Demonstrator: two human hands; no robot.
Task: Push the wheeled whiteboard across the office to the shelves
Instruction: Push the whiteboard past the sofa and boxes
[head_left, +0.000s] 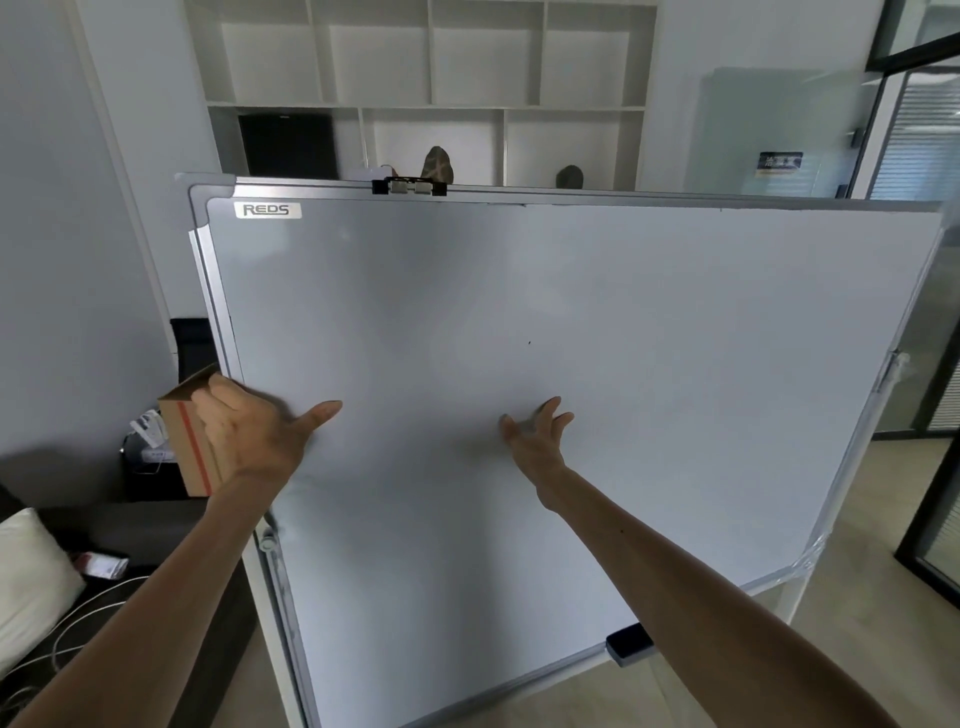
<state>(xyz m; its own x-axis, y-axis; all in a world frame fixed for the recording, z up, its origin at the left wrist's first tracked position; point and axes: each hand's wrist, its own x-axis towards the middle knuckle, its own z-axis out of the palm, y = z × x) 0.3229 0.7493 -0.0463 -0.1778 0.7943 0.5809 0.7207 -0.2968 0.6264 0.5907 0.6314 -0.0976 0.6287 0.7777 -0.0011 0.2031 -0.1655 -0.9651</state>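
A large white whiteboard (519, 312) with a silver frame and a REDS label fills most of the view, tilted back. My left hand (254, 431) grips its left edge, fingers wrapped behind the frame and thumb lying on the front. My right hand (537, 434) is spread with its fingers apart, touching the board's face near the middle. White shelves (431, 88) with open cubbies stand straight ahead behind the board's top edge. The board's wheels are hidden; part of the white stand (270, 597) shows below my left arm.
A cardboard box (189, 441) sits left of the board on a dark cabinet (150, 478). A dark sofa with a white cushion (26, 577) and cables lies lower left. Glass partitions and a dark door frame (930, 493) stand to the right. An eraser (628, 644) rests at the board's lower edge.
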